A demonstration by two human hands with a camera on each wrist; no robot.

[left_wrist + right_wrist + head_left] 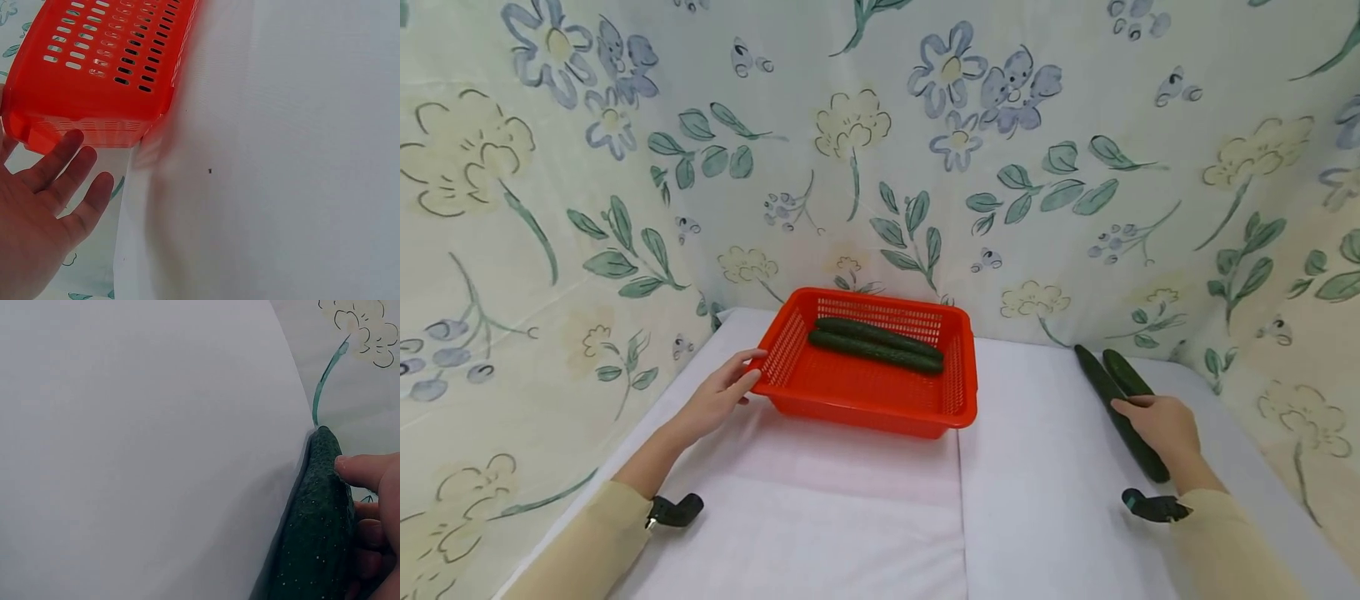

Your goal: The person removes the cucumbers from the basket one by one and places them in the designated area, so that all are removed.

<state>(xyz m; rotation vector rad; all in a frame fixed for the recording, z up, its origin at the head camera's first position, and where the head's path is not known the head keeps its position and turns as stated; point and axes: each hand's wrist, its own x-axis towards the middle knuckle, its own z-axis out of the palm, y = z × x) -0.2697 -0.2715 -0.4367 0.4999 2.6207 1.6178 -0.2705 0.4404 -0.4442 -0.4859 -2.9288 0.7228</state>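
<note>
A red plastic basket with slotted walls stands at the back of the white-covered table. Two dark green cucumbers lie side by side inside it. My left hand holds the basket's left rim; in the left wrist view, three of its fingers spread loosely below the rim. At the right, two more cucumbers lie close together, a long left one and a right one partly hidden by my right hand. That hand grips a cucumber, with curled fingers along its side in the right wrist view.
White cloth covers the table, with a seam running toward the front. Floral fabric hangs behind and at both sides, close to the table's edges. Black wrist devices sit at the cuffs of both pale sleeves.
</note>
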